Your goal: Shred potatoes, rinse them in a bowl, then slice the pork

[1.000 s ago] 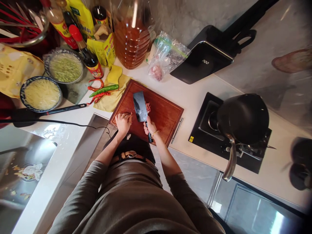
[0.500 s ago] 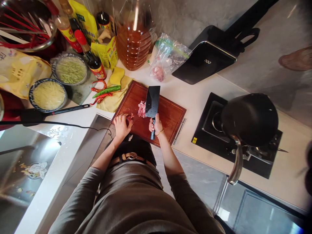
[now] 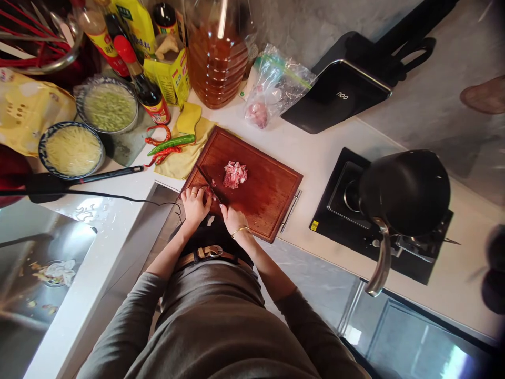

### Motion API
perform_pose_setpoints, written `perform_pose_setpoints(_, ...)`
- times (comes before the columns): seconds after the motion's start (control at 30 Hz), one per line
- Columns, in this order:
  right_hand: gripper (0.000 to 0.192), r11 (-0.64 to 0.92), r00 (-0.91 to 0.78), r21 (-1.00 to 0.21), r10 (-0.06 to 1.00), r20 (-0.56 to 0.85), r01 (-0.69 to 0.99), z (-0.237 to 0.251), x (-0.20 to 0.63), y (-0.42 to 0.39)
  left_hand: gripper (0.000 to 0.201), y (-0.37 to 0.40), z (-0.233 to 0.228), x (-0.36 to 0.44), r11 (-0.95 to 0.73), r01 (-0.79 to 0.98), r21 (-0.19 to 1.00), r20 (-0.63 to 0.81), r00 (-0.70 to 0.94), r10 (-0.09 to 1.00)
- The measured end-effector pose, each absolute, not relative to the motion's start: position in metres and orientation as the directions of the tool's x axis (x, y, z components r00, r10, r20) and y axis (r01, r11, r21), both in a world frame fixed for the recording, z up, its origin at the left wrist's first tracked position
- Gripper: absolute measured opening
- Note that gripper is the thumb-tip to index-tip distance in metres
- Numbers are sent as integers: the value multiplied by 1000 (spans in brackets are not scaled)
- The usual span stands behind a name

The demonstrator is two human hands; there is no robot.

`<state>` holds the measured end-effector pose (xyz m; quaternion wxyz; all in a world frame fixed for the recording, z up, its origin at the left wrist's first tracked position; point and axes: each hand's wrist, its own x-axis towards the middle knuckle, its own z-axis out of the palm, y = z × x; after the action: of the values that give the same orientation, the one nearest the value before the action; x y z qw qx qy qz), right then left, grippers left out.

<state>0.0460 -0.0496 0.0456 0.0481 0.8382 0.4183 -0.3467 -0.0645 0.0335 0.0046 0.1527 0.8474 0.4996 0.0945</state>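
Meat (image 3: pixel 235 174) is now seen heaped in a small pile near the middle of the cutting board (image 3: pixel 272 197), fully uncovered. Half a second ago the cleaver was stood flat-on beside that pile; now the cleaver (image 3: pixel 208 183) has been swung back to the near-left corner of the board and is seen edge-on, as a thin dark line. A smaller bit of meat is kept at that corner. Judged from this: cut slices have been pushed aside, and slicing of the remaining piece is being resumed.

Left to right: left hand (image 3: pixel 196 202) is laid at the near-left corner of the board, fingers curled down on the small piece of meat, grip narrow, pinning rather than lifting. The blade is set just beside those fingers, touching or nearly so; which cannot be told. Right hand (image 3: pixel 233 217) is closed round the cleaver handle at the near edge of the board; the handle itself is mostly hidden by the hand.

Chillies (image 3: pixel 169 146) are left on a yellow cloth off the far-left corner of the board. A black pot (image 3: pixel 404 192) is seated on the stove at the right end of the desk (image 3: pixel 315 152).
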Motion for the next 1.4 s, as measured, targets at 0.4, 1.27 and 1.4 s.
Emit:
perform_pose_setpoints(0.4,57,-759,499,-548,647,-576,352,30,104,-66,38,42,9,-63,-489,781,389,-40,544,838)
perform_pose_setpoints(1.27,57,-591,367,-137,648,-667,795,60,80,-71,33,44,-11,-62,-522,682,512,-41,627,778)
perform_pose_setpoints(1.4,57,-571,374,-146,688,-622,808,48,71,-62,32,46,-11,-63,-549,671,498,-53,656,753)
